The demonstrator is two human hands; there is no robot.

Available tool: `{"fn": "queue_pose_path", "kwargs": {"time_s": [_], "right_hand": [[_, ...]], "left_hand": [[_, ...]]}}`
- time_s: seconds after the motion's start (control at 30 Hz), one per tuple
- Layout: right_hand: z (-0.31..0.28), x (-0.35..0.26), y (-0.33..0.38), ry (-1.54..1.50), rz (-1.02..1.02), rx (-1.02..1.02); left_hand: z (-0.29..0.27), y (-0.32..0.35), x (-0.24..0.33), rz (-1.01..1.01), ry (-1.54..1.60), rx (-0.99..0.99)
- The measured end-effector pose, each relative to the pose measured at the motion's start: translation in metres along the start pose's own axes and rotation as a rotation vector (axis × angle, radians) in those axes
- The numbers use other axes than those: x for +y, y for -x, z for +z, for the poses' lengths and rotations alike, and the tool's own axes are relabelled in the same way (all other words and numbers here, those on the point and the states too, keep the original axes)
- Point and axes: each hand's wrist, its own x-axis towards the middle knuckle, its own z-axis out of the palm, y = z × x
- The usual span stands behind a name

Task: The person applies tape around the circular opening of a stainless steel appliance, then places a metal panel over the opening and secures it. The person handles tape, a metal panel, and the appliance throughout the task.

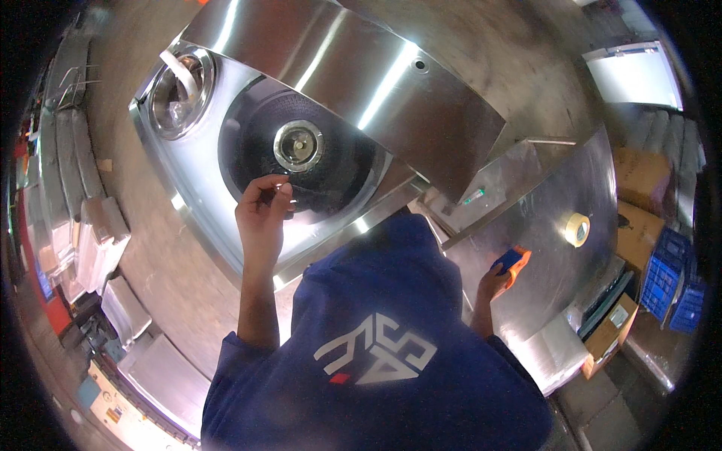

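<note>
Above the round dark burner bowl (pixel 301 161), left hand (pixel 262 210) pinches something too small to tell, which could drop inside, while right hand (pixel 492 284) grips an orange-blue tool (pixel 513 263).

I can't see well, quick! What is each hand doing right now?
Left hand: fingers pinched together over the dark round burner bowl; whether they hold anything cannot be told.
Right hand: closed on an orange and blue tool.

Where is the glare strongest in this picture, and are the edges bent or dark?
Head view: strong glare streaks on the tilted steel panel; the dark round bowl near the left hand reflects little; straight edges bend toward the rim, and the corners are black.
</note>
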Motion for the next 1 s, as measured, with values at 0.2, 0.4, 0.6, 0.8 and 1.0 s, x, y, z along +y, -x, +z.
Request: {"fn": "queue_pose_path", "kwargs": {"time_s": [0.2, 0.4, 0.6, 0.8, 1.0], "right_hand": [[-0.006, 0.016, -0.003, 0.512, 0.007, -0.074], [-0.016, -0.231, 0.029, -0.498, -0.715, -0.393], [0.026, -0.452, 0.127, -0.974, -0.830, -1.407], [0.093, -0.492, 0.156, -0.525, -0.646, -1.512], [0.157, -0.500, 0.183, -0.309, -0.823, -1.071]], "left_hand": [[-0.002, -0.018, -0.020, 0.007, 0.094, -0.040], [-0.009, -0.023, -0.021, -0.020, 0.126, -0.095], [-0.017, -0.044, -0.037, -0.023, 0.256, -0.107], [-0.032, -0.110, -0.093, -0.012, -0.066, 0.077], [-0.023, -0.152, -0.140, -0.036, -0.818, 0.141]]}}
